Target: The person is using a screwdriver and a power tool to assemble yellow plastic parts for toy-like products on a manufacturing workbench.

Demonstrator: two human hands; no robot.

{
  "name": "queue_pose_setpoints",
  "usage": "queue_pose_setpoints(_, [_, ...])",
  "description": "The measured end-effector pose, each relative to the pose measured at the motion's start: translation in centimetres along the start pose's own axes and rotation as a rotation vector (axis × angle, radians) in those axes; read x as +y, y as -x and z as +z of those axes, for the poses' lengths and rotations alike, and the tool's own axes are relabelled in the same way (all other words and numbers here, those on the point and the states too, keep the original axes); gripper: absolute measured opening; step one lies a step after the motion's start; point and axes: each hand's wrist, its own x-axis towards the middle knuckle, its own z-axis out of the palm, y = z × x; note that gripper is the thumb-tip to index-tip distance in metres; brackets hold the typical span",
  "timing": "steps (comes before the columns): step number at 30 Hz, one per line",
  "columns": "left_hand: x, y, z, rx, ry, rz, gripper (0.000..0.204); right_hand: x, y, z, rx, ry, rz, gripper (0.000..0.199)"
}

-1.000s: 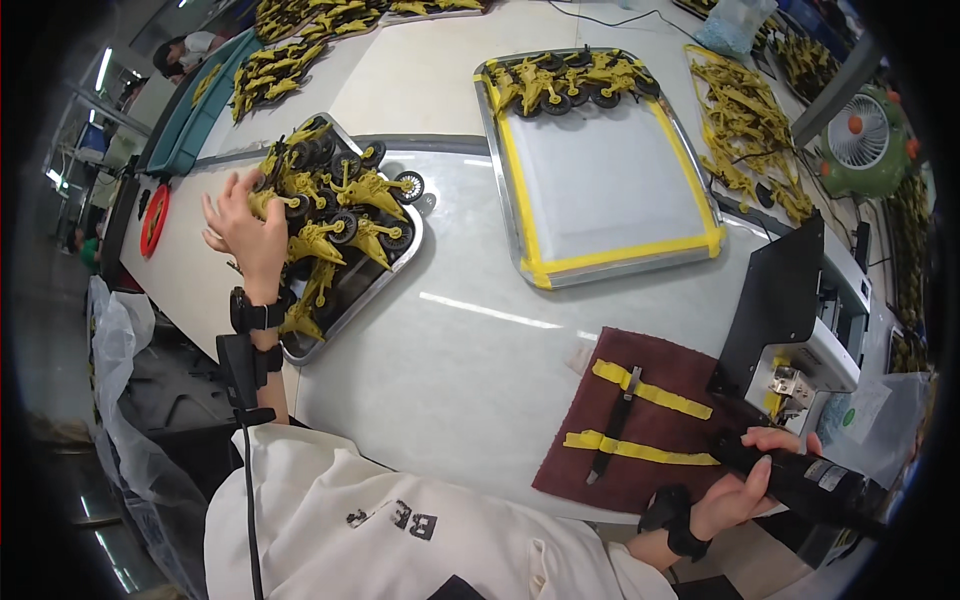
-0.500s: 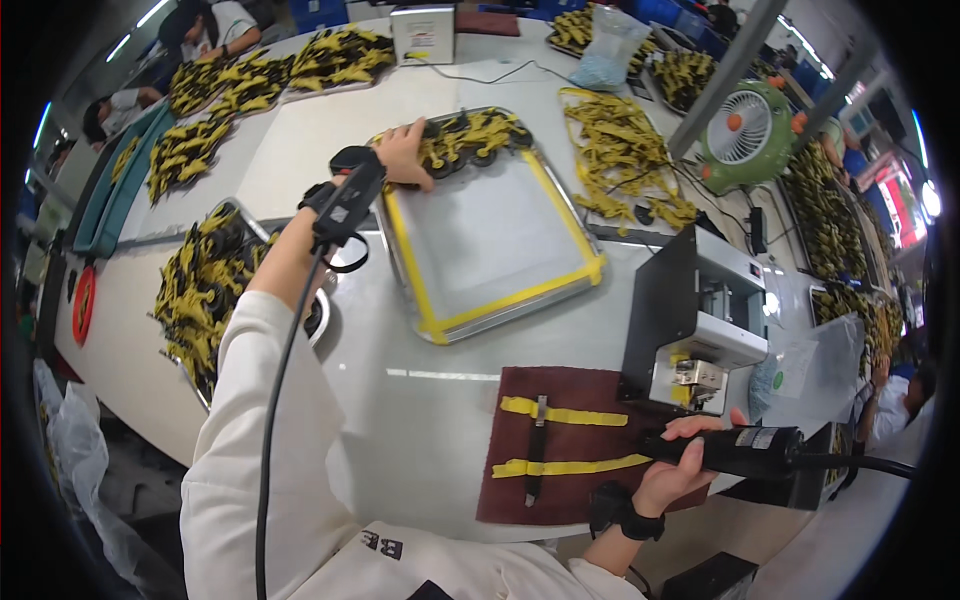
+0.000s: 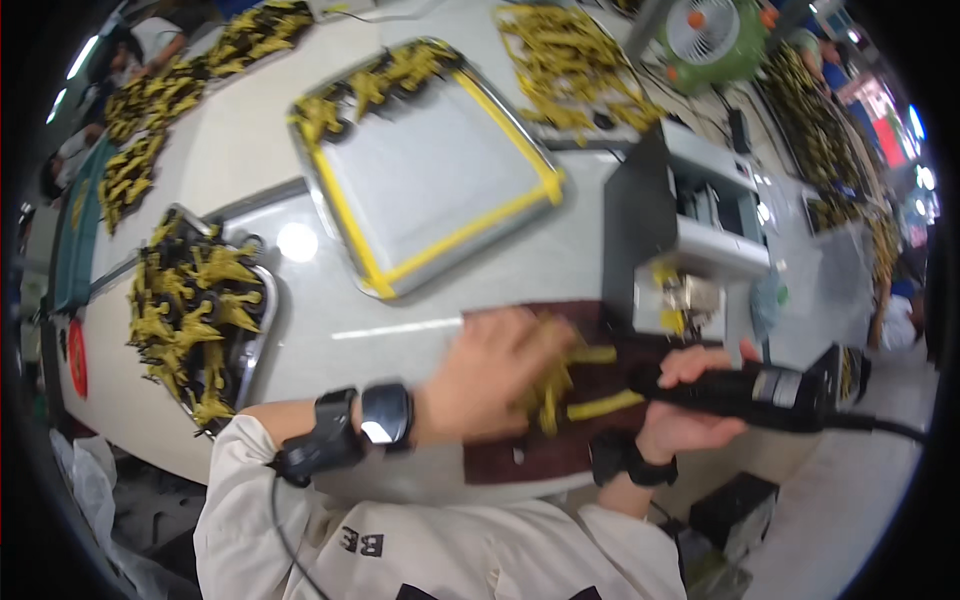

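Observation:
My left hand, blurred by motion, is over a maroon mat, its fingers curled on a yellow-taped piece. Whatever lies under the palm is hidden. Two yellow strips show on the mat, an upper strip and a lower strip. At the mat's right side my right hand grips a black, cylindrical corded tool, probably an electric screwdriver, its tip pointing left. Farther off lies a metal-rimmed tray edged in yellow tape, with several yellow-and-black parts along its far side.
A black and white bench machine stands just beyond my right hand. To the left is a metal tray heaped with yellow-and-black parts. Yellow pieces and a green fan are at the back. The tool's cable runs right.
My left hand has come back from the taped tray to the maroon mat, with a yellow piece at its fingers. My right hand still holds the tool. The whole view has shifted.

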Motion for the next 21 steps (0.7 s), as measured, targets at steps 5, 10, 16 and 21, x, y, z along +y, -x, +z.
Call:
queue_pose_setpoints(5, [0.1, 0.5, 1.8, 0.062, -0.091, 0.038, 0.108, -4.1, -1.6, -2.0, 0.019, -0.173, -0.18, 0.091])
queue_pose_setpoints(10, [-1.0, 1.2, 3.3, 0.153, -0.012, 0.109, 0.094, -6.6, -6.8, -0.8, -0.03, -0.193, -0.251, 0.096])
queue_pose_setpoints(16, [-0.4, 1.2, 3.5, 0.16, -0.038, 0.046, 0.091, -2.9, -8.5, 1.0, -0.137, -0.191, -0.181, 0.101])
queue_pose_setpoints(21, [-0.6, 1.1, 3.2, 0.158, 0.046, 0.062, 0.101, -3.5, -8.1, 0.7, -0.087, 0.004, -0.185, 0.099])
